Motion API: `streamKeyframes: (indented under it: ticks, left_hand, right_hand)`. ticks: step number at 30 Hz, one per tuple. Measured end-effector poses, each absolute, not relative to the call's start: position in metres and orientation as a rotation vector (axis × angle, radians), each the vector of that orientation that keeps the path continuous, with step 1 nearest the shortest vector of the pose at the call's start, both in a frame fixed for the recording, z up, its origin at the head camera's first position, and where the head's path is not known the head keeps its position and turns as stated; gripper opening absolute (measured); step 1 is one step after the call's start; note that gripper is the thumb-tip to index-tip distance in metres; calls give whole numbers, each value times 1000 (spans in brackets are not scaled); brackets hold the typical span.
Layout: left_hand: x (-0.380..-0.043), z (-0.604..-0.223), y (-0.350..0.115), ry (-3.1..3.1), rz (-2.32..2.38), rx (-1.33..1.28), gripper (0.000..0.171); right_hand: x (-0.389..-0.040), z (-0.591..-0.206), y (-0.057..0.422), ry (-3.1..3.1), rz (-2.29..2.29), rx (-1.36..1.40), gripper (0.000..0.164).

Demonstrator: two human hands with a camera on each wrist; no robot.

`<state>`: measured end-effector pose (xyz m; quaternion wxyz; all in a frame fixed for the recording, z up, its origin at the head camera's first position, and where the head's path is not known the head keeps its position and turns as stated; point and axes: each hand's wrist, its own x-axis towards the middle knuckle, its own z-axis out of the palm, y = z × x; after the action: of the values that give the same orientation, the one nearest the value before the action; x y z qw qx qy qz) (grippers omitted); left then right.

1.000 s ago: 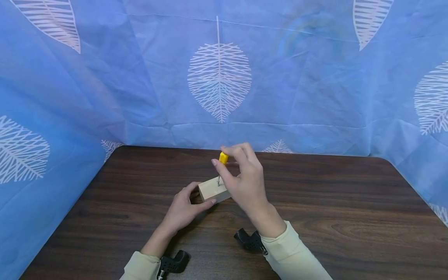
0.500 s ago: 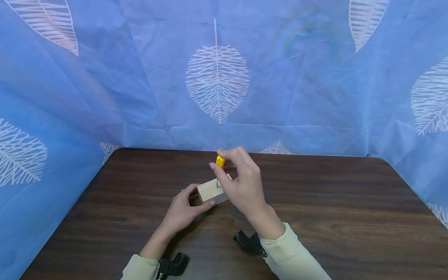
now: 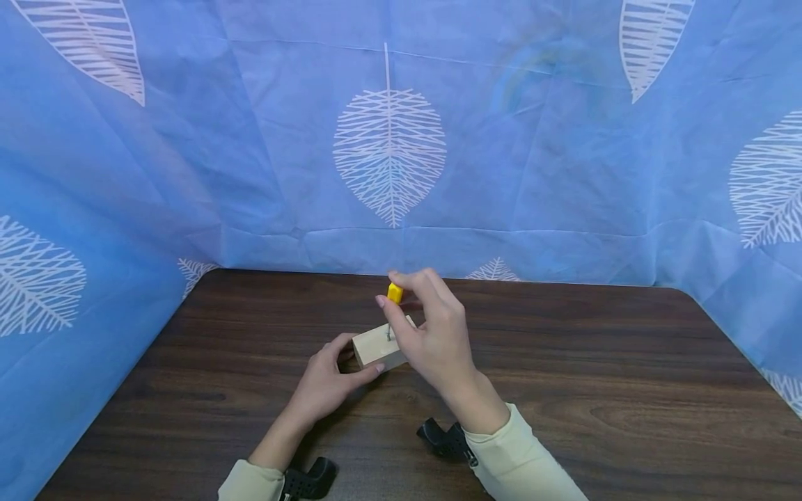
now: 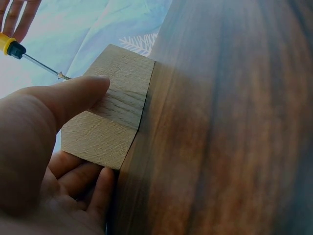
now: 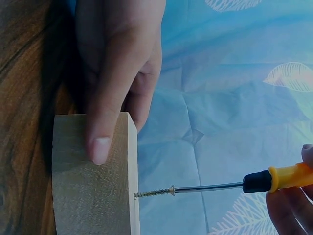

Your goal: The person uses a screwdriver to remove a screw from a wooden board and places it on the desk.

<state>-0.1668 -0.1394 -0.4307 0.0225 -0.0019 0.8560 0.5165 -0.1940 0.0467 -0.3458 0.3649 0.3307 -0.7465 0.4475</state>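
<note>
A pale wooden block lies on the dark table. My left hand grips its left end, with the thumb on the near side and the other fingers round the far side. From the block's upper face stands a screw, most of its threaded shank showing. The tip of a yellow and black screwdriver meets the screw head, roughly in line with it. My right hand pinches the yellow handle between thumb and fingers above the block. In the head view this hand covers the block's right end.
The dark wood-grain table ends at a blue cloth with white leaf prints, which hangs behind and at the sides. Black wrist-worn devices sit under both forearms, close above the tabletop.
The head view has tilted slightly, so the scene sits a little lower. Fingers of my right hand have shifted slightly with the screwdriver handle. The left hand stays on the block.
</note>
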Motion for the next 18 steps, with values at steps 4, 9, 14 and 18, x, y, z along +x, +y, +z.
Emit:
streamKeyframes:
  ticks: [4,9,14,18]
  left_hand:
    - [-167,-430,-139,2660,1586,-19,53]
    - [-167,-429,-138,2668,1580,-27,54]
    - [-167,-429,-138,2673,1583,-27,53]
    - [-167,-429,-138,2666,1594,-21,52]
  right_hand:
    - [-194,-345,47,-1924,1145,849,36]
    - [-194,-345,47,-1929,1137,848,38]
    - [-195,-345,47,-1935,1119,838,38]
    - [-194,-345,47,-1940,1113,838,40]
